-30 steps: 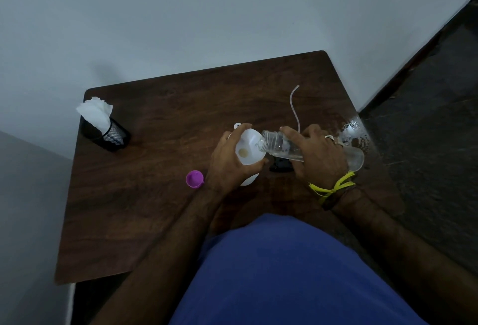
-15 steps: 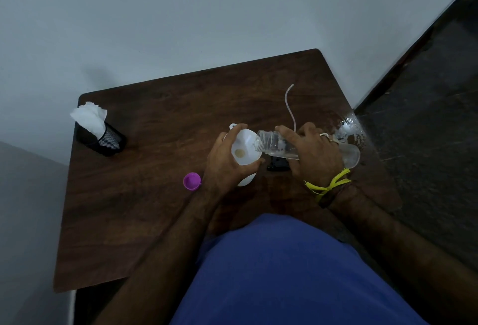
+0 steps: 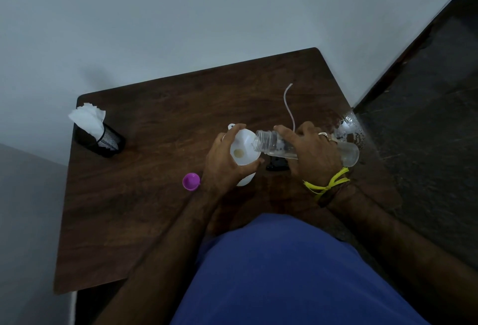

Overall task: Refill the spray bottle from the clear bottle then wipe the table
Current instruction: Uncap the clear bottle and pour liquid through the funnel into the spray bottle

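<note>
My left hand (image 3: 222, 167) grips a white funnel (image 3: 241, 150) that sits on top of the white spray bottle (image 3: 245, 180), which stands mid-table. My right hand (image 3: 314, 155) holds the clear bottle (image 3: 274, 143) tipped almost flat, its open mouth over the funnel's right rim. A little water lies in the clear bottle. Most of the spray bottle is hidden under the funnel and my left hand.
A purple cap (image 3: 191, 181) lies left of my left wrist. The black spray head (image 3: 277, 165) with its thin white tube (image 3: 288, 102) lies behind my right hand. A black mesh holder (image 3: 103, 141) with white tissues (image 3: 89, 119) stands far left. Water is spilled (image 3: 349, 128) at the brown table's (image 3: 144, 208) right edge.
The hands and both bottles keep the same pose; the clear bottle stays tipped at the funnel. Only the camera view has shifted slightly.
</note>
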